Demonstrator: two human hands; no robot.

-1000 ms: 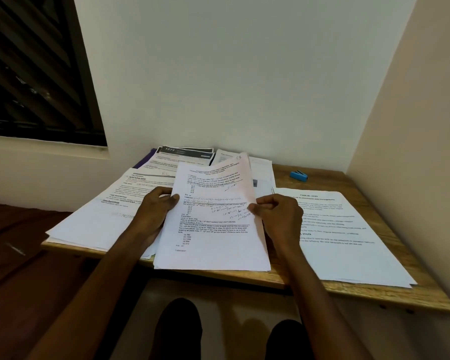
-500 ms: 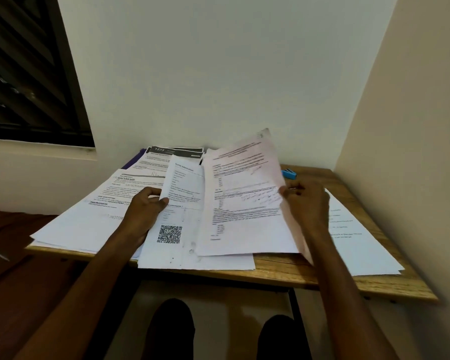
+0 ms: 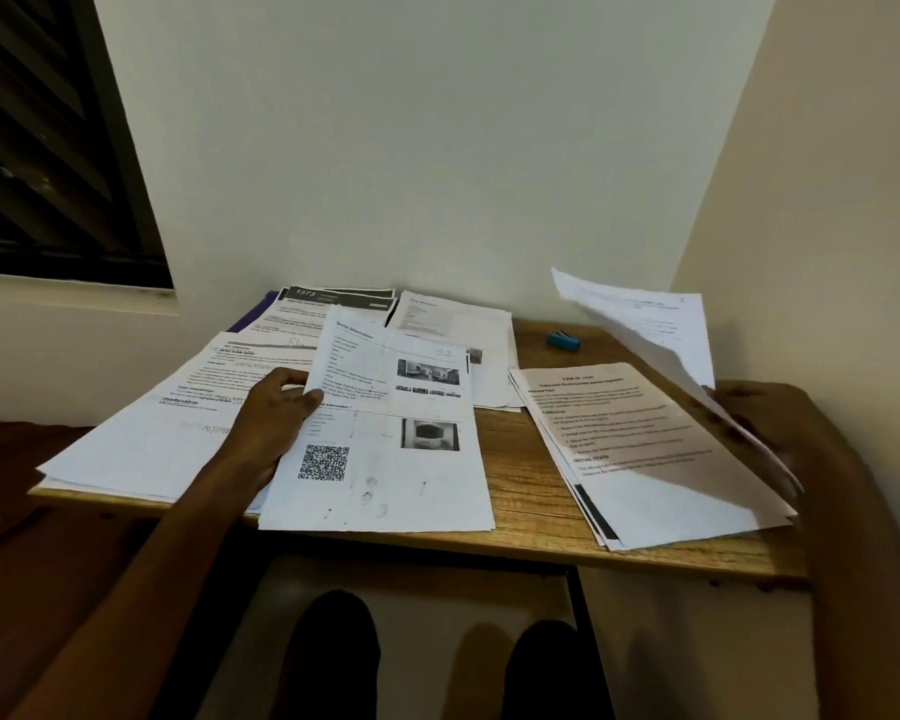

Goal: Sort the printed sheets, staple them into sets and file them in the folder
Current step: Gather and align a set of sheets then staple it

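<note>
My left hand (image 3: 276,413) grips the left edge of a sheet with a QR code and photos (image 3: 380,433) lying at the desk's front middle. My right hand (image 3: 765,423) holds a printed sheet (image 3: 645,324) raised and tilted over the right-hand pile (image 3: 640,454), whose top page carries headed text. More printed piles lie at the left (image 3: 157,423) and at the back (image 3: 453,324). A small blue stapler (image 3: 563,340) sits at the back right of the desk. A purple folder edge (image 3: 253,314) shows under the back papers.
The wooden desk (image 3: 520,475) stands in a corner, with a white wall behind and a cream wall close on the right. A dark window (image 3: 48,137) is at the upper left. My knees show below the desk's front edge.
My right hand has carried the lifted sheet from the middle across to the right, above the right-hand pile. The QR-code sheet underneath is now fully uncovered. My left hand has stayed in place.
</note>
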